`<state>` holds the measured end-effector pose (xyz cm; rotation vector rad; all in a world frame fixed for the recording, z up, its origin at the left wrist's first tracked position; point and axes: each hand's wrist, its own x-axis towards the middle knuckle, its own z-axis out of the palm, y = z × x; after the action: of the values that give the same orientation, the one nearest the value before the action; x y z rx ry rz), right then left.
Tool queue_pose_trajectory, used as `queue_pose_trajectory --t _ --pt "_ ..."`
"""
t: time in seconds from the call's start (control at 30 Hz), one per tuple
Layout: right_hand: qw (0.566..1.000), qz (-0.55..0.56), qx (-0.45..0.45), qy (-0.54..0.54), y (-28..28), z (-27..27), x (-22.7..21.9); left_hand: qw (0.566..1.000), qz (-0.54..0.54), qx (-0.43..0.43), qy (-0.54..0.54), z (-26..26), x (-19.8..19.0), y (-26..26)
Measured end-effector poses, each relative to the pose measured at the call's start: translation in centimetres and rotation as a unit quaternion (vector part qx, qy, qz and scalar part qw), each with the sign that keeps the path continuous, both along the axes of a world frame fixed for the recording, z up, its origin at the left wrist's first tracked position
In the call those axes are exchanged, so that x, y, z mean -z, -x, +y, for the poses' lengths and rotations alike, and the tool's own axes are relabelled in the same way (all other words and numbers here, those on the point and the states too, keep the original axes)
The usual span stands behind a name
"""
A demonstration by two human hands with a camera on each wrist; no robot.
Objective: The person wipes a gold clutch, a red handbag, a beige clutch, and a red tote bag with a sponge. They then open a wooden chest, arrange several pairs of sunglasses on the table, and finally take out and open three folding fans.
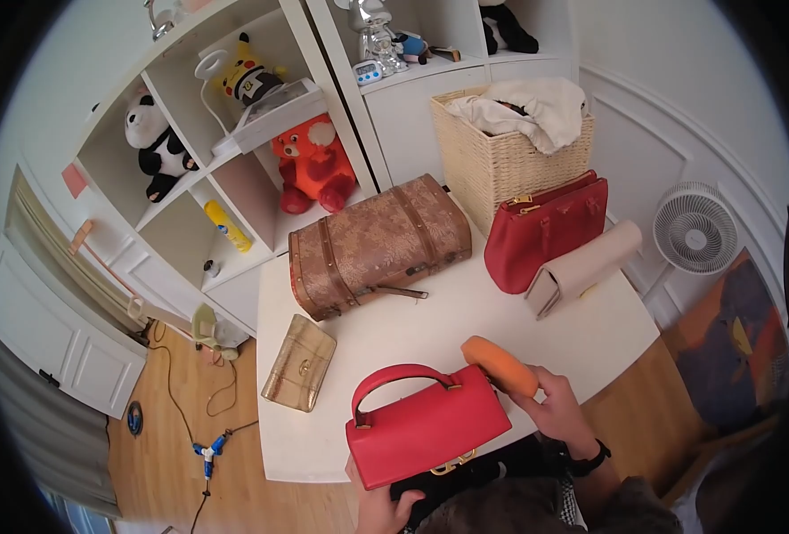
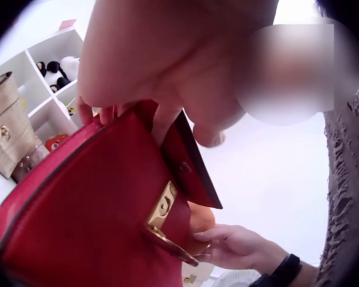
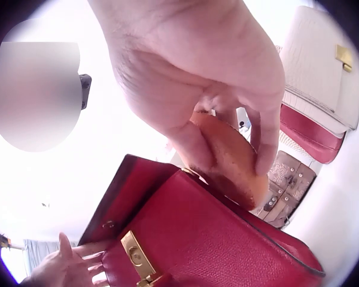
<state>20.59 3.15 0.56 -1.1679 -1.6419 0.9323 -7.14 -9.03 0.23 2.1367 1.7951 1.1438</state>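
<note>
A bright red handbag [image 1: 430,433] with a top handle and gold clasp lies tilted at the table's near edge. My left hand [image 1: 384,509] holds it at the lower left corner; in the left wrist view, fingers of the left hand [image 2: 179,66] reach behind its edge and beside the raised flap [image 2: 194,164]. With my right hand [image 1: 562,411] I grip a rounded orange sponge [image 1: 501,363], its edge against the bag's right side. The right wrist view shows thumb and fingers pinching the sponge [image 3: 233,158] right at the red leather. Its far side is hidden by the hand.
Behind stand a brown patterned case [image 1: 381,245], a dark red tote [image 1: 550,227] and a pale pink bag [image 1: 586,265]. A gold wallet [image 1: 300,363] lies left on the white table [image 1: 386,338]. A woven basket [image 1: 506,160] and a white fan [image 1: 695,229] are farther back.
</note>
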Motion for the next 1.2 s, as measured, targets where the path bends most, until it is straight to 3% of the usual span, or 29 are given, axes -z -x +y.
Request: queue_pose_trajectory --t 0.03,0.07,0.1,0.13,0.17,0.3,0.37,0.47,0.63,0.7,0.77,0.83,0.9,1.0,1.13,1.2 --pt "1.0 -0.006 0.004 0.009 0.6 0.0 -0.5 0.998 -0.068 -0.007 0.007 -0.4 1.6 0.5" --pt "1.0 -0.011 0.007 0.02 1.0 -0.2 -0.7 0.998 -0.068 -0.008 0.011 -0.6 1.7 0.4" --pt "1.0 -0.011 0.005 0.022 1.2 -0.3 -0.5 0.961 -0.266 -0.03 0.07 -0.8 1.9 0.3" --pt "0.998 -0.054 0.008 0.021 1.3 -0.1 -0.1 0.881 -0.454 -0.049 0.121 -0.7 2.0 0.2" --pt "0.995 -0.097 0.012 0.02 1.3 -0.2 0.2 0.899 -0.428 -0.041 0.089 0.0 0.5 -0.3" --pt "0.991 -0.125 0.015 0.048 1.4 -0.4 0.6 0.887 -0.451 -0.026 0.095 0.9 -1.6 -0.3" --pt "0.99 -0.132 0.018 0.041 1.4 -0.4 0.6 0.839 -0.529 -0.029 0.126 1.1 -1.7 0.4" --pt "0.993 -0.114 0.011 0.013 1.3 -0.3 1.4 0.834 -0.521 -0.029 0.178 1.6 -1.9 0.8" --pt "0.999 -0.027 0.036 0.016 1.7 -1.0 0.5 0.844 -0.514 -0.055 0.147 1.6 -1.2 0.9" --pt "0.999 -0.007 0.036 0.006 1.5 -1.2 0.2 0.829 -0.513 -0.146 0.168 1.5 -1.1 1.9" --pt "1.0 0.009 0.03 -0.002 1.3 -1.3 -0.1 0.839 -0.497 -0.137 0.175 1.4 -0.5 3.1" --pt "1.0 0.009 0.026 0.002 1.1 -1.3 0.1 0.849 -0.48 -0.128 0.182 1.0 0.5 3.2" --pt "1.0 0.008 0.022 0.006 0.9 -1.4 0.7 0.877 -0.427 -0.149 0.163 1.8 -1.5 0.9" --pt "1.0 0.0 0.023 0.004 0.7 -1.3 1.4 0.87 -0.453 -0.161 0.11 1.5 0.6 1.0" --pt "0.998 -0.058 0.013 0.033 0.8 -1.2 1.3 0.848 -0.485 -0.162 0.136 1.7 -1.8 0.4" --pt "0.997 -0.07 0.007 0.036 0.8 -1.0 1.2 0.915 -0.311 -0.161 0.202 1.8 -2.9 0.8"
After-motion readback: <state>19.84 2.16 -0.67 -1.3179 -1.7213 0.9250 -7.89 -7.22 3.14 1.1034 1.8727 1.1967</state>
